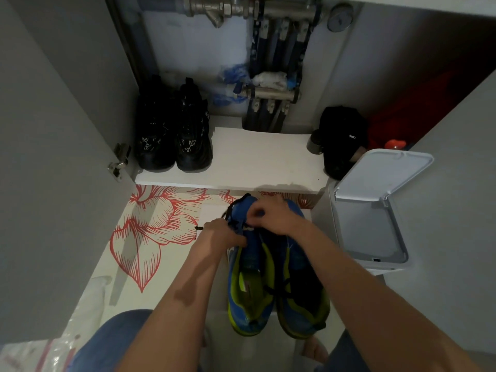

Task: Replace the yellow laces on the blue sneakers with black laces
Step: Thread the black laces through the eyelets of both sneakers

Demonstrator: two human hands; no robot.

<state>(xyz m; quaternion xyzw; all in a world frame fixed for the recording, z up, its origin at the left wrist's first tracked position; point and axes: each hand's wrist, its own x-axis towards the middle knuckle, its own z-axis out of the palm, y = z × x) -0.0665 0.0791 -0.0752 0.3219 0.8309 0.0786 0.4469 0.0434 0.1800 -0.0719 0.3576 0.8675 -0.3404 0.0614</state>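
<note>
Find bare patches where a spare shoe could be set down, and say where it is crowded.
Free: the white shelf between the black boots and the black cap; the flowered floor left of the blue sneakers. Crowded: the sneakers' far end, where the left hand pinches a black lace and the right hand grips a sneaker; the open bin on the right.

Two blue sneakers (276, 280) with yellow-green lining and trim were set side by side, touching, with heels nearest the camera and toes pointed away. A black lace (234, 224) was threaded through the front of the left sneaker (248, 280), its tipped end stuck out to the left. A second black lace (279, 289) was seen crossed over the opening of the right sneaker (304, 280).
</note>
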